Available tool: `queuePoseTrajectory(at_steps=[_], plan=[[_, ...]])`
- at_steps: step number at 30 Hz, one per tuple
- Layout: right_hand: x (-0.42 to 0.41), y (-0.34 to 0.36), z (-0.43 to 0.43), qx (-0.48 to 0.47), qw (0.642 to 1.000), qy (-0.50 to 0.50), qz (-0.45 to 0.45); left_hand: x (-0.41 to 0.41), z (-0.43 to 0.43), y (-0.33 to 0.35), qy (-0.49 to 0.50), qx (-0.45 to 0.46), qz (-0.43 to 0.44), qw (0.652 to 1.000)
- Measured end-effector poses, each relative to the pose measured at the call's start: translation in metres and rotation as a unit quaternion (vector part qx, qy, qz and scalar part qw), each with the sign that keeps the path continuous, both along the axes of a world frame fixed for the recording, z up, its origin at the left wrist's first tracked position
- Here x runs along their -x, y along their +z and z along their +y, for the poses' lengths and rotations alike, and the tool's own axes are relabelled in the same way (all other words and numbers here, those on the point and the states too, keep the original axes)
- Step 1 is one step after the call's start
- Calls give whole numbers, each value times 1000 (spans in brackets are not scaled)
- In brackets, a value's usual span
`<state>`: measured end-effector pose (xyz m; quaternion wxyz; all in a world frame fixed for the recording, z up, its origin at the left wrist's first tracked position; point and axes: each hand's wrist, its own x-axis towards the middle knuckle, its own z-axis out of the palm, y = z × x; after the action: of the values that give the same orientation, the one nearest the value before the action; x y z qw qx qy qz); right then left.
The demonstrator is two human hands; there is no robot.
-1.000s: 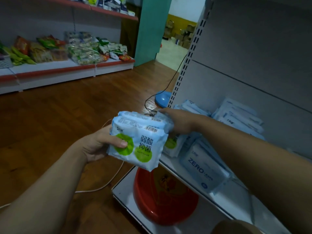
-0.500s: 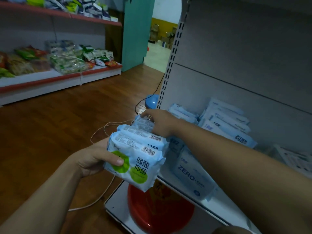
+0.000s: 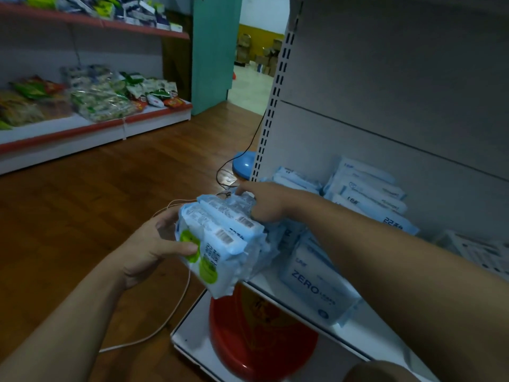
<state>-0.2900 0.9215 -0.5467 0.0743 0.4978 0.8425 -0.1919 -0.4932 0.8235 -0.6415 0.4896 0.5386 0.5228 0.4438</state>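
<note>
My left hand grips a bunch of light-blue packs with green circles at their left side, thumb across the front. The bunch is held at the front left corner of a white shelf. My right hand reaches over from the right and holds the far end of the same bunch, fingers curled on the wrapping. More blue packs lie on the shelf: one marked ZERO flat near the front, and a stack leaning on the back panel.
A red basin sits on the bottom shelf below. A white cable trails over the wooden floor. A blue round object stands behind the shelf post. Snack shelves line the far left wall.
The bunch of packs has tilted and moved toward the shelf's corner. My right hand has shifted onto its far end. The view has swung slightly right.
</note>
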Motion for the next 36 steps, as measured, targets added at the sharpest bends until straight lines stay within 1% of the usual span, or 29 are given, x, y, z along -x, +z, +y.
queuePoseTrajectory(at_steps=[2, 4, 6, 9, 11, 13, 15, 17, 18, 19, 21, 24, 26, 28, 30, 33, 35, 36], plan=[[-3, -3, 0, -19, 1000, -3, 2, 6, 0, -6, 25, -9, 19, 999], [-4, -7, 0, -40, 999, 2, 1, 3, -5, -1, 42, 1, 12, 999], [-4, -9, 0, -55, 998, 3, 3, -1, -11, 1, 74, -5, 31, 997], [-3, -12, -5, -92, 996, -2, -21, -9, -20, 2, 160, -11, 91, 983], [3, -14, -11, -115, 992, -9, -43, -18, -25, -2, 226, 17, 89, 970], [10, -15, -16, -127, 990, -8, -61, -30, -30, -6, 270, 57, 18, 961], [13, -15, -19, -131, 989, -9, -64, -42, -34, -4, 286, 90, -75, 951], [12, -14, -22, -127, 991, -20, -45, -46, -40, 8, 277, 135, -154, 939], [10, -13, -23, -121, 992, -24, -32, -45, -42, 13, 259, 157, -178, 936], [9, -12, -24, -110, 993, -27, -20, -42, -42, 15, 236, 175, -178, 939], [8, -7, -25, -74, 996, -40, 19, -43, -43, 21, 210, 190, -133, 950], [4, -2, -24, -9, 991, -82, 102, -49, -32, 20, 255, 172, -61, 949], [-1, 1, -24, 13, 988, -101, 117, -44, -20, 22, 268, 151, -21, 951], [-5, 1, -24, 35, 983, -122, 130, -38, -11, 25, 255, 139, 67, 955], [-5, -2, -25, 29, 982, -130, 135, -34, -5, 27, 249, 126, 141, 950], [-1, -5, -27, -35, 987, -120, 98, -36, 2, 28, 247, 111, 154, 950], [2, -6, -28, -44, 986, -127, 97, -37, 7, 26, 225, 106, 172, 953], [3, -6, -29, -38, 984, -137, 106, -39, 8, 27, 207, 103, 201, 952]])
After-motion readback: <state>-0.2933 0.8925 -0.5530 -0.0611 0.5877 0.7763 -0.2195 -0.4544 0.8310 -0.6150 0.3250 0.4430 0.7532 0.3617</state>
